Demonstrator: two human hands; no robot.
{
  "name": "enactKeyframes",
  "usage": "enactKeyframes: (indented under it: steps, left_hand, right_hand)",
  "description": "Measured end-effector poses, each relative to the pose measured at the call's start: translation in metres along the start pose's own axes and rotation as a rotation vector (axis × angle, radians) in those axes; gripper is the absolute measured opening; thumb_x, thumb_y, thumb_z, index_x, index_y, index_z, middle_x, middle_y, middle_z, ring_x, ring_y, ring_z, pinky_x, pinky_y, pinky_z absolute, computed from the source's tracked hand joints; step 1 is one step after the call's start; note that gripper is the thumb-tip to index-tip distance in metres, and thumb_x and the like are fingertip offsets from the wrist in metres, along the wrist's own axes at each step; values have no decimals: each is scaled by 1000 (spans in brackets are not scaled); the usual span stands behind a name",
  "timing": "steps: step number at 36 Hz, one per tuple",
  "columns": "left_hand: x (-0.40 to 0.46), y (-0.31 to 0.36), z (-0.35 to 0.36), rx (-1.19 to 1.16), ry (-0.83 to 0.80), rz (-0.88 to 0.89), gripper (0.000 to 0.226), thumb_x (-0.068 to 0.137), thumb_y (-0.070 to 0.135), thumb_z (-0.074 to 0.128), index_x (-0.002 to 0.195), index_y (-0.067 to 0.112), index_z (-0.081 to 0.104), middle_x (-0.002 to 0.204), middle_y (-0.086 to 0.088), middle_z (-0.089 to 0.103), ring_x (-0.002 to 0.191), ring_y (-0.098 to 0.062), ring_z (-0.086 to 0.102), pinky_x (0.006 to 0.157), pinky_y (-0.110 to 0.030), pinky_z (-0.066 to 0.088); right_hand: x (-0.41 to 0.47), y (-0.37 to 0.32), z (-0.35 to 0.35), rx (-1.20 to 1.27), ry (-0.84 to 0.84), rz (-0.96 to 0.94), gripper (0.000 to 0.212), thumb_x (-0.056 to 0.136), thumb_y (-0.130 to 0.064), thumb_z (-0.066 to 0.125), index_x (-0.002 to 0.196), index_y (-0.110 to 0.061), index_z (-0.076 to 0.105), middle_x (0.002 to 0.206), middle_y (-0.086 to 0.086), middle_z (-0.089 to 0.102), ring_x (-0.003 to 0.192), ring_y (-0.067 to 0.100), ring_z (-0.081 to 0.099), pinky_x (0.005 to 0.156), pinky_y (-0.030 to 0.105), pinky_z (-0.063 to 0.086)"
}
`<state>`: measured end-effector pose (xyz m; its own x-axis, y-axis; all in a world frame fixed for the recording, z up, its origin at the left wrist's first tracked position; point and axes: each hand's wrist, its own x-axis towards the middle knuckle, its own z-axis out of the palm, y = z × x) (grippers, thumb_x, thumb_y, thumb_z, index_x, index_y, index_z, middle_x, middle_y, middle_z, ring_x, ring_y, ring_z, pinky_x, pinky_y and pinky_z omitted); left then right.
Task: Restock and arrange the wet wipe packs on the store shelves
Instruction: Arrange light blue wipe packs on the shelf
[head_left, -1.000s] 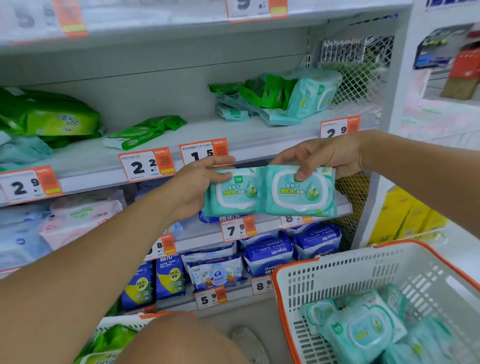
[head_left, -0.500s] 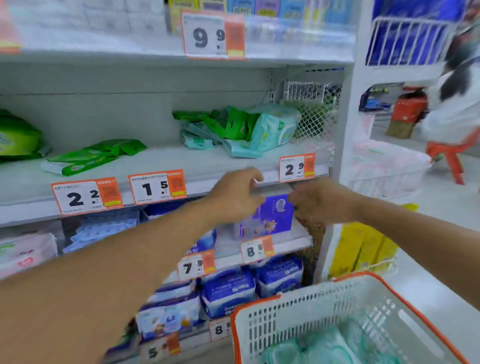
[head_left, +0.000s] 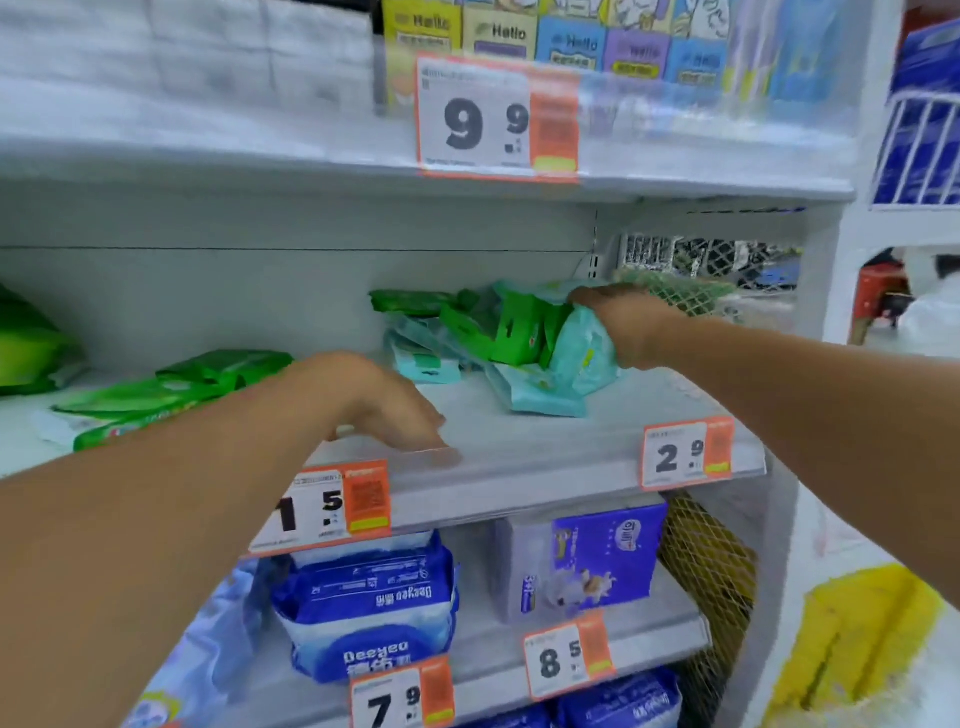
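Tidying looks barely begun: teal and green packs (head_left: 524, 343) lie jumbled at the right end of the shelf (head_left: 545, 457), more green packs (head_left: 171, 395) sprawl at left, and bare shelf sits between. Right hand (head_left: 623, 325) curls round a teal pack (head_left: 584, 353) on the heap. Left hand (head_left: 384, 405) hovers over the shelf edge, fingers relaxed, holding nothing.
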<state>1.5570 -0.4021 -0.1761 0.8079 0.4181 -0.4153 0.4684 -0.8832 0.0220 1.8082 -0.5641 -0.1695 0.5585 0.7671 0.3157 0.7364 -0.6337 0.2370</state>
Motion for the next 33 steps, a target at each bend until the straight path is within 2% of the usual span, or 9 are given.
enactKeyframes:
  steps: [8, 11, 13, 17, 22, 24, 26, 29, 33]
  left_hand:
    - [-3, -8, 2, -30, 178, 41, 91, 80, 71, 59, 153, 26, 29, 157, 5, 31, 140, -21, 37, 92, -30, 40]
    - [-2, -16, 1, -338, 251, 12, 113, 59, 68, 80, 150, 26, 29, 147, 7, 39, 133, -28, 45, 99, -44, 47]
    - [-1, -20, -1, -488, 269, 40, 127, 45, 68, 87, 151, 35, 23, 150, 6, 40, 130, -29, 49, 99, -47, 46]
    - [6, -40, 2, -609, 420, 159, 89, 34, 66, 91, 115, 45, 62, 114, 18, 69, 105, -9, 66, 96, -35, 52]
    - [8, -63, 3, -735, 628, 250, 97, 49, 39, 97, 133, 36, 49, 112, 22, 64, 100, 0, 62, 97, -22, 44]
    - [5, -60, -5, -734, 709, 300, 126, 47, 38, 95, 151, 36, 23, 127, 13, 53, 113, -6, 54, 99, -21, 40]
    - [7, -55, -11, -617, 747, 398, 111, 50, 41, 94, 145, 38, 37, 132, 13, 55, 113, -5, 54, 99, -17, 41]
    - [17, -52, -15, -343, 705, 421, 75, 60, 43, 91, 128, 37, 60, 114, 19, 67, 100, -6, 63, 95, -23, 49]
    - [28, -53, -21, -336, 675, 422, 66, 61, 46, 90, 121, 40, 63, 97, 20, 71, 87, -4, 68, 85, -25, 54]
  right_hand:
    - [-7, -18, -20, 35, 30, -120, 88, 60, -10, 88, 138, -24, 49, 134, 7, 61, 119, 30, 58, 93, 35, 49]
    - [-27, -51, -40, 102, 92, -232, 87, 56, -23, 93, 133, -30, 54, 127, -2, 64, 114, 25, 60, 87, 32, 47]
    - [-36, -81, -48, 301, 144, -345, 81, 55, -28, 94, 128, -29, 59, 120, -8, 67, 107, 18, 62, 86, 31, 48]
    - [-32, -124, -50, 759, 145, -454, 72, 64, -25, 93, 128, -21, 61, 124, -9, 65, 109, 8, 62, 96, 24, 49]
    - [-4, -103, -54, 1464, 29, -109, 31, 81, 2, 74, 109, -12, 71, 117, 3, 72, 111, 17, 67, 97, 31, 54]
    - [18, -83, -51, 1239, 194, 120, 33, 80, 5, 69, 104, -17, 75, 114, 0, 73, 108, 19, 67, 96, 37, 55]
    - [39, -62, -40, 765, 161, 224, 47, 83, 3, 63, 124, -20, 67, 131, -1, 64, 113, 18, 63, 94, 31, 55]
    - [62, -29, -18, 548, 31, 280, 59, 90, 1, 60, 144, -19, 48, 151, 4, 46, 110, 19, 58, 79, 20, 52]
    - [87, -8, 3, 352, -53, 217, 66, 93, -1, 62, 151, -18, 37, 157, 4, 36, 130, 26, 51, 100, 29, 47]
